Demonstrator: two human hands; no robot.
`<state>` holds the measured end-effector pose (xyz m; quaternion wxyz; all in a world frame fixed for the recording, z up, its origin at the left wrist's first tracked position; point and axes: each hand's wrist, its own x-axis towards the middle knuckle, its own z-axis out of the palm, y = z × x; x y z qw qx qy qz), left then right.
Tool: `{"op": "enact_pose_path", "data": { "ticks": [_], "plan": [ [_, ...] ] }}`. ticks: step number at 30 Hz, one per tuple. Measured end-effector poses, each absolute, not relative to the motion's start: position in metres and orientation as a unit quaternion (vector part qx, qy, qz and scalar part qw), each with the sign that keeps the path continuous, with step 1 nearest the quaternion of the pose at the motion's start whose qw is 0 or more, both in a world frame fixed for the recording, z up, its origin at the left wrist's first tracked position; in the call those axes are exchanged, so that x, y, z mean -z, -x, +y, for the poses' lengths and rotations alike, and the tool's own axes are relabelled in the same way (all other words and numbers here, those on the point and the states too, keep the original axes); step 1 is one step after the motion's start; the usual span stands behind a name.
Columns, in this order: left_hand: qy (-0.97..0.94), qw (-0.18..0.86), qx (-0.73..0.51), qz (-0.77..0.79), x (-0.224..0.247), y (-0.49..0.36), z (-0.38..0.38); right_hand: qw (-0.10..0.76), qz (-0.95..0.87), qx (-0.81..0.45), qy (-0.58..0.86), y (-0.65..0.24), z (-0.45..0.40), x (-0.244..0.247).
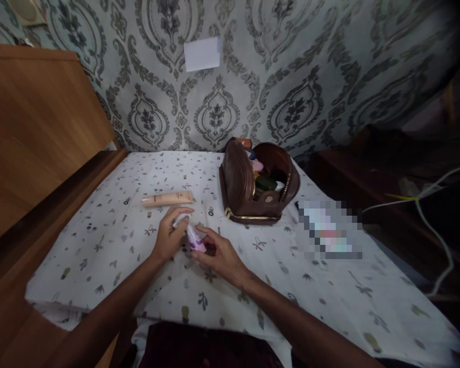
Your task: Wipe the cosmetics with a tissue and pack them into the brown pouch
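Note:
My right hand has its fingers closed around a small white bottle with a pink and purple lower part. The bottle is tilted, its upper end leaning toward my left hand. Between the thumb and fingers of that hand is a small white piece; whether it is a cap or a tissue I cannot tell. Just beyond my left hand, a peach-coloured squeeze tube lies on its side. Both hands are low over the table's patterned white cloth.
A brown toiletry bag stands unzipped at the back right with several containers inside. To its right lies a blurred-out flat object. A wooden panel borders the left side. A pale cable hangs at the right. Patterned wallpaper covers the back wall.

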<state>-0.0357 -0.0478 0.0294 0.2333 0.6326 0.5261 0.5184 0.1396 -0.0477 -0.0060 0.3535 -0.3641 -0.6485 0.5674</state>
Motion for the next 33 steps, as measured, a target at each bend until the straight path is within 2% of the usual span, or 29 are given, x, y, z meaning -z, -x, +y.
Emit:
{"op": "enact_pose_path", "data": {
  "ticks": [6, 12, 16, 20, 23, 25, 28, 33],
  "plan": [
    [-0.537, 0.315, -0.556, 0.550, -0.030, 0.040, -0.046, 0.412, -0.548, -0.632, 0.362, -0.138, -0.040, 0.016],
    [-0.592, 0.266, -0.527, 0.549, -0.022, 0.037, -0.042, 0.455, -0.593, -0.522, 0.410, -0.141, -0.040, 0.009],
    [-0.547, 0.316, -0.521, 0.574, -0.022, 0.037, -0.043, 0.461, -0.636, -0.456, 0.419, -0.142, -0.042, 0.003],
    [-0.491, 0.343, -0.541, 0.591, -0.028, 0.038, -0.047, 0.463, -0.648, -0.452, 0.402, -0.141, -0.043, 0.005],
    [-0.430, 0.362, -0.555, 0.613, -0.034, 0.036, -0.049, 0.461, -0.625, -0.492, 0.394, -0.140, -0.043, 0.009],
    [-0.423, 0.335, -0.566, 0.624, -0.037, 0.034, -0.050, 0.461, -0.590, -0.542, 0.381, -0.139, -0.042, 0.010],
    [-0.471, 0.270, -0.542, 0.642, -0.036, 0.033, -0.051, 0.447, -0.523, -0.642, 0.338, -0.138, -0.042, 0.008],
    [-0.549, 0.255, -0.520, 0.603, -0.022, 0.027, -0.054, 0.407, -0.426, -0.774, 0.233, -0.134, -0.046, 0.002]
  ]
}}
